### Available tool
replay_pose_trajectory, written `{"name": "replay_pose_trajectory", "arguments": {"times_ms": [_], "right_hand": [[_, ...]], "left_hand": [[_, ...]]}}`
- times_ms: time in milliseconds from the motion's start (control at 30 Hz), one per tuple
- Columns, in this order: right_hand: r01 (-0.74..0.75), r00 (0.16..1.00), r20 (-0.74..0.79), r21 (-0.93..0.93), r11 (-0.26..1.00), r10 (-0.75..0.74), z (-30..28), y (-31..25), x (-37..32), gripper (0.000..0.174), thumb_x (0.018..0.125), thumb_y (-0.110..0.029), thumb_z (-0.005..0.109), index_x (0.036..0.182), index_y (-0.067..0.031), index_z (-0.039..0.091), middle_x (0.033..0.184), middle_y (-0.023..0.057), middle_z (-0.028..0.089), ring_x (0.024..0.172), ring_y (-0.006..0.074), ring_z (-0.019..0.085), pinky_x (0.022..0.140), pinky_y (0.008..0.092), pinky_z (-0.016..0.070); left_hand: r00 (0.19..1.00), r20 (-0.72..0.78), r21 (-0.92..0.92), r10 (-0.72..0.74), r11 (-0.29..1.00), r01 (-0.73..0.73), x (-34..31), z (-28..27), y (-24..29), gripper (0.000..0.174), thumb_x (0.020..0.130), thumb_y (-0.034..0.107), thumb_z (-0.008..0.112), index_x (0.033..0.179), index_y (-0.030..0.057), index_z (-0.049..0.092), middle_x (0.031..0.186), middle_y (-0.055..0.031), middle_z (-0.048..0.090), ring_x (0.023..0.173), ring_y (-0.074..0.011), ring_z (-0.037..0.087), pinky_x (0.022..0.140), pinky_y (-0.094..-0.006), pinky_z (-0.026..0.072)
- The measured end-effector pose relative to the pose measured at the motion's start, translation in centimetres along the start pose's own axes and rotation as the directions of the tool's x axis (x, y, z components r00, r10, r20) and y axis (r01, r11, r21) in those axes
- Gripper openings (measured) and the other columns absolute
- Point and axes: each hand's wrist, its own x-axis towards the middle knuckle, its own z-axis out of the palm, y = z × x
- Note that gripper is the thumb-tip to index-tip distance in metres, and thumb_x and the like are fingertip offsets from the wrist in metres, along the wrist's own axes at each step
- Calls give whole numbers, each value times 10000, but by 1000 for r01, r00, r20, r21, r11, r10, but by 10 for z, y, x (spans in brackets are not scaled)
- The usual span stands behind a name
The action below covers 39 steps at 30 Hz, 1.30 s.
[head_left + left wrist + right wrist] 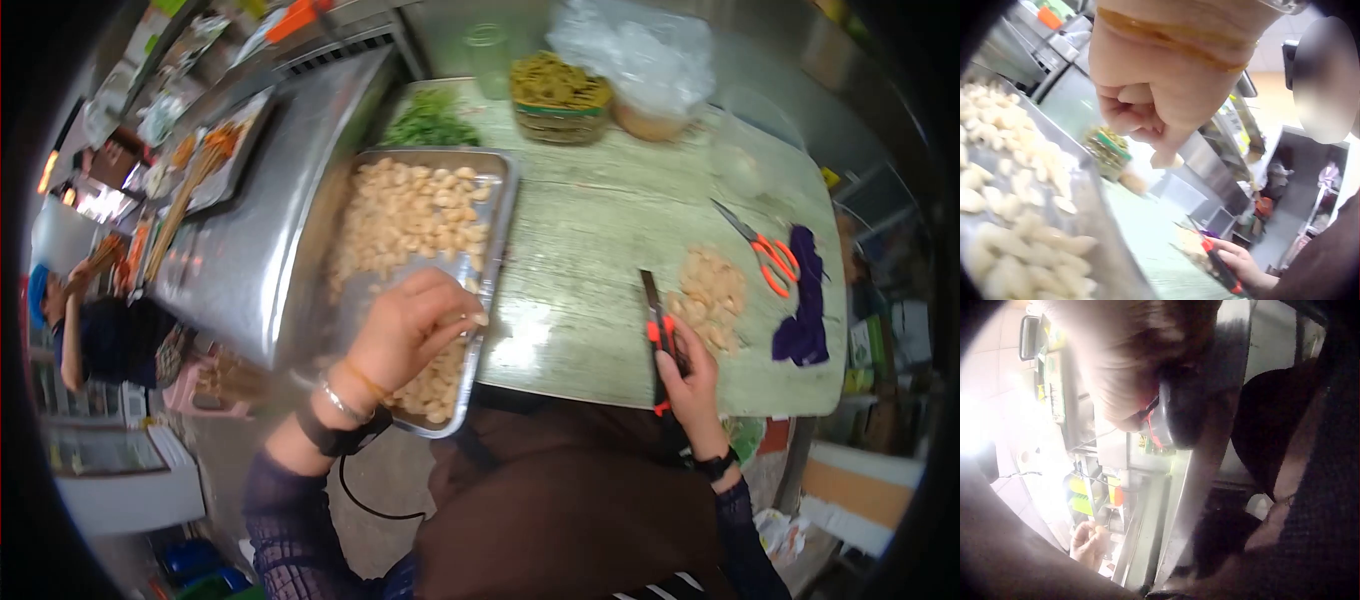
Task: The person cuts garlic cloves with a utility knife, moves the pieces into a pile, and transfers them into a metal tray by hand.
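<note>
In the head view the left hand [415,325] is over the near part of a metal tray [507,215] of pale, nut-like pieces [410,215]. Its fingers are curled, and a pale piece [479,319] is pinched at the fingertips. The left wrist view shows that piece [1175,162] and another [1136,94] within the curled fingers of the left hand [1160,69]. At the table's near edge the right hand [692,382] grips a red-and-black-handled knife [657,335], blade pointing away. Beside it lies a pile of flat pale pieces [712,290].
Orange-handled scissors [775,262] and a purple cloth [803,300] lie at the table's right. Toward the back are green leaves [432,118], a container of green strips [560,95], a plastic bag [640,50] and a clear container [750,150]. A person [100,330] stands far left.
</note>
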Motion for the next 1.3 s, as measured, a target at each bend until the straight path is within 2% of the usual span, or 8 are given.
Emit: {"name": "replay_pose_trajectory", "arguments": {"times_ms": [133, 233, 367, 467, 600, 700, 833, 1300], "right_hand": [[34, 999, -5, -1, 999, -34, -1, -8, 1, 535, 972, -13, 692, 1484, -2, 536, 1250, 141, 719, 1067, 171, 717, 927, 306, 569], [-109, 992, -37, 276, 955, 124, 0, -18, 0, 536, 997, -13, 660, 1505, -5, 491, 1258, 131, 704, 1000, 144, 709, 862, 294, 590], [-93, 990, -59, 401, 911, 127, -10, -20, -3, 525, 1011, -17, 632, 1509, -11, 469, 1247, 136, 698, 983, 110, 678, 795, 289, 588], [-208, 978, 32, 250, 945, 207, -33, -27, -19, 521, 997, -30, 656, 1491, -2, 491, 1215, 143, 706, 1008, 125, 676, 826, 320, 583], [104, 994, 51, -253, 962, -95, -60, -31, -32, 542, 949, -82, 689, 1473, -60, 553, 1233, 168, 702, 1019, 311, 721, 874, 370, 573], [106, 982, 181, -345, 933, -45, -68, -34, -37, 554, 941, -124, 697, 1478, -117, 563, 1154, 138, 698, 968, 342, 705, 800, 387, 577], [161, 963, 267, -434, 886, -45, -67, -40, -36, 566, 917, -116, 738, 1465, -160, 605, 924, 72, 634, 787, 283, 672, 674, 381, 551], [360, 882, 470, -612, 704, -42, -80, -48, -31, 506, 948, -132, 628, 1449, -188, 595, 892, 48, 574, 725, 263, 659, 594, 408, 529]], "left_hand": [[981, 28, -81, 192, 979, -189, 49, 67, 55, 201, 837, 5, 797, 1019, 71, 743, 961, -78, 649, 860, -279, 682, 729, -363, 562], [960, 85, 87, 266, 958, -273, 71, 125, 87, 140, 866, 42, 691, 997, 79, 724, 992, -76, 661, 874, -290, 697, 719, -371, 571], [975, 57, 149, 214, 964, -220, 62, 186, 85, 203, 833, 32, 690, 1021, 90, 739, 983, -72, 678, 863, -286, 700, 717, -366, 579], [975, -10, 79, 222, 972, -221, 48, 201, 82, 230, 834, 30, 688, 1043, 102, 753, 998, -72, 699, 879, -280, 709, 726, -367, 587], [954, -171, 66, 245, 969, -237, 37, 215, 74, 266, 794, -30, 752, 1028, 96, 765, 1017, -82, 738, 891, -277, 730, 740, -365, 600], [951, -189, 88, 246, 968, -233, 37, 213, 80, 269, 771, -58, 767, 1009, 67, 762, 1005, -88, 742, 881, -277, 730, 734, -360, 597], [948, -182, 146, 262, 960, -237, 34, 215, 79, 257, 788, 15, 752, 1036, 79, 762, 1043, -71, 741, 831, -252, 695, 701, -348, 566], [943, -190, 135, 272, 959, -249, 33, 215, 74, 256, 757, -6, 742, 1001, 70, 759, 1051, -64, 747, 776, -236, 677, 658, -339, 551]]}}
